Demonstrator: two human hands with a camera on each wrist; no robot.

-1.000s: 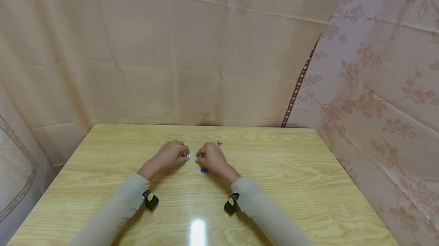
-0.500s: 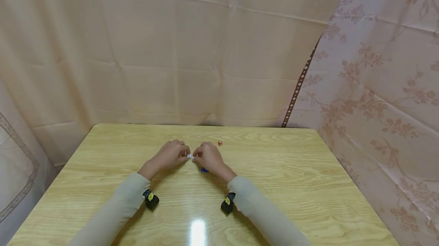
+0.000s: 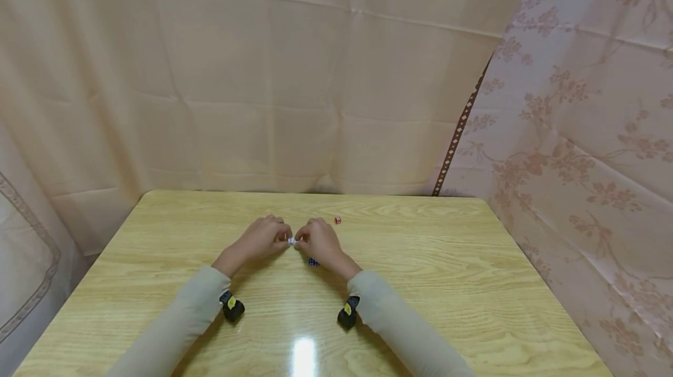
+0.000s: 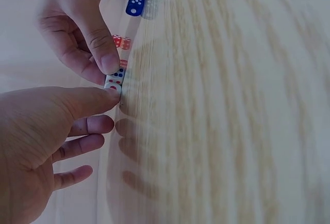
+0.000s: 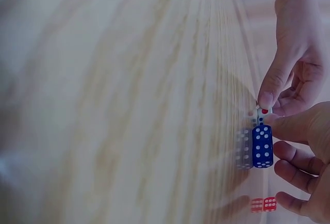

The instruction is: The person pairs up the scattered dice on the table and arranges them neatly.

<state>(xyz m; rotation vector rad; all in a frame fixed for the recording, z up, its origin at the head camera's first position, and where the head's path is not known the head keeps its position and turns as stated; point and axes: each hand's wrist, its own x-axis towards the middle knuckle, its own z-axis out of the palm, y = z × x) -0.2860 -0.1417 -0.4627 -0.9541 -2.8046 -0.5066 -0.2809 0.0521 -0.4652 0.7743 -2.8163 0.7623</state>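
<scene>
In the head view, my left hand [image 3: 261, 239] and my right hand [image 3: 321, 242] meet over the middle of the table. My left thumb and finger pinch a small white die [image 4: 113, 86], its red pip showing in the left wrist view. Right against it is a second white die [image 4: 119, 73] with dark pips, pinched by my right thumb and finger. The two sit close over the tabletop, partly covered by fingertips. Blue dice [image 5: 263, 146], side by side, lie just on the near side of my right hand. A red die [image 3: 338, 220] rests beyond that hand.
The wooden table [image 3: 447, 277] runs back to a beige curtain [image 3: 263, 102]. A floral curtain [image 3: 589, 190] hangs along the right. Black cameras are strapped to both wrists, the left camera [image 3: 232, 307] and the right camera [image 3: 348, 314] low over the table.
My right hand has moved left with its white die until it meets the die in my left hand. My left hand has barely shifted. The blue and red dice stay put.
</scene>
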